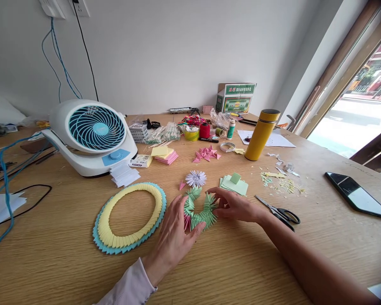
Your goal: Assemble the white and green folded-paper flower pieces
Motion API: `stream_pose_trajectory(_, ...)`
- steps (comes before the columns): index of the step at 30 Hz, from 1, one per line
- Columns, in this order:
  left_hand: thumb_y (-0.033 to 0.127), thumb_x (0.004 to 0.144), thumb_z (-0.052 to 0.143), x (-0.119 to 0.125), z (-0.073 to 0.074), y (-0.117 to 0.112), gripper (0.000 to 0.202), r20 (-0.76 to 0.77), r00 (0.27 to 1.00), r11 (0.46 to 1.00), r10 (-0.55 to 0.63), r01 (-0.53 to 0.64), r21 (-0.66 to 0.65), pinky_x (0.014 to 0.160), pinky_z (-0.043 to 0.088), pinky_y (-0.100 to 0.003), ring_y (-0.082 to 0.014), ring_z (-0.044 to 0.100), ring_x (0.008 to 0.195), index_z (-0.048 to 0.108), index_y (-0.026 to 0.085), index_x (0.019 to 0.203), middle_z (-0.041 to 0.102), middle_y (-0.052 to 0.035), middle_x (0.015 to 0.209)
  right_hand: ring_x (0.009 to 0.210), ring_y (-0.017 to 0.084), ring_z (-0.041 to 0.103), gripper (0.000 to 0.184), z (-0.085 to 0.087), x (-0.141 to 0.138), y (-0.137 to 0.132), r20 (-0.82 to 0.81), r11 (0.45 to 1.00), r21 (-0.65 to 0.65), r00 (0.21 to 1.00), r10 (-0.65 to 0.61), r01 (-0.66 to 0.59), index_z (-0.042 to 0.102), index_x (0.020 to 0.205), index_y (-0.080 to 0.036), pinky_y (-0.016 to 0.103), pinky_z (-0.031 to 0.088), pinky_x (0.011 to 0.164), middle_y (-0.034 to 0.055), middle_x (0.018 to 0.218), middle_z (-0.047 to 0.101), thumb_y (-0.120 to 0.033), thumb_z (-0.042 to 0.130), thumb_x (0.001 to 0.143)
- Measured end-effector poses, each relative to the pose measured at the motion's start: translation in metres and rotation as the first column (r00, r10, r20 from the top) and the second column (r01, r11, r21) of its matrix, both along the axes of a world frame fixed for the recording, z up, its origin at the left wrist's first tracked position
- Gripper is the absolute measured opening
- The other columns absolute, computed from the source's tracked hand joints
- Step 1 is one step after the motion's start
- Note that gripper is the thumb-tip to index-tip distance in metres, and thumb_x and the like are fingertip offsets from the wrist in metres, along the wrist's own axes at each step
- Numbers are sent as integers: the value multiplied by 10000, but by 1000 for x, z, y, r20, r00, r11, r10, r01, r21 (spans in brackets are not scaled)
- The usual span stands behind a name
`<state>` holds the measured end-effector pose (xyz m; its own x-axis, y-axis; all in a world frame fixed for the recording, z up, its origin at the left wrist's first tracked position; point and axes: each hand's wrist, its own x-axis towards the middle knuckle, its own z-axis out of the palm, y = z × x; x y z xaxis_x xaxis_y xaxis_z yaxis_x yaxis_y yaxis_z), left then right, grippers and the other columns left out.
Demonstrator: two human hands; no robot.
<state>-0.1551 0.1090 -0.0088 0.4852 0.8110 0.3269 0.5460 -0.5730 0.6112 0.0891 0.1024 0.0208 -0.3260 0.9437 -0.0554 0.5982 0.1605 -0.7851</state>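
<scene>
A curved chain of folded light-green paper pieces [203, 218] lies on the table, its gap at the far side. Some pink pieces show in it by my left palm. My left hand [174, 228] curls around the chain's left side, fingers behind and thumb in front. The bent fingers of my right hand [230, 204] grip its right end; their tips are partly hidden. Just beyond is a white spiky paper rosette [196, 178] with one pink folded piece [182, 184] beside it. To the left lies a finished-looking yellow and blue folded-paper ring [114, 241].
Green paper sheets [234, 186], scissors [281, 213] and a phone [357, 195] lie to the right. Behind stand a yellow flask [262, 135], a pile of pink folded pieces [206, 153], sticky notes [167, 157] and a white fan [92, 135]. Paper scraps [290, 185] are scattered near the scissors.
</scene>
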Motion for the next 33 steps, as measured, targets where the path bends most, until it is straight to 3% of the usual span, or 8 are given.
stream_pose_trajectory(10, 389, 876, 616, 5, -7, -2, 607, 6, 1000, 1000, 11, -11, -11, 1055, 460, -520, -315, 472, 1337, 365, 199, 1395, 462, -186, 1433, 625, 133, 551, 474, -4, -1, 1, 3, 1000, -1, 1000, -18, 18, 493, 1316, -170, 236, 411, 549, -32, 707, 574, -261, 632, 872)
stream_pose_trajectory(22, 412, 858, 640, 8, -11, 2, 651, -83, 996, 998, 34, -30, 49, 1093, 402, -579, -351, 413, 1382, 378, 200, 1416, 419, -183, 1489, 677, 131, 584, 521, -4, -1, 0, -51, 999, 40, 999, 19, -17, 466, 1340, -191, 242, 457, 592, 17, 883, 647, -267, 659, 862)
stream_pose_trajectory(33, 390, 863, 640, 10, -13, -1, 586, -98, 992, 995, 75, -67, 80, 1039, 464, -553, -335, 483, 1322, 435, 211, 1381, 481, -165, 1432, 672, 140, 593, 482, -9, 0, 1, -21, 998, 66, 1000, 22, -20, 479, 1328, -196, 243, 448, 583, -11, 784, 630, -265, 650, 884)
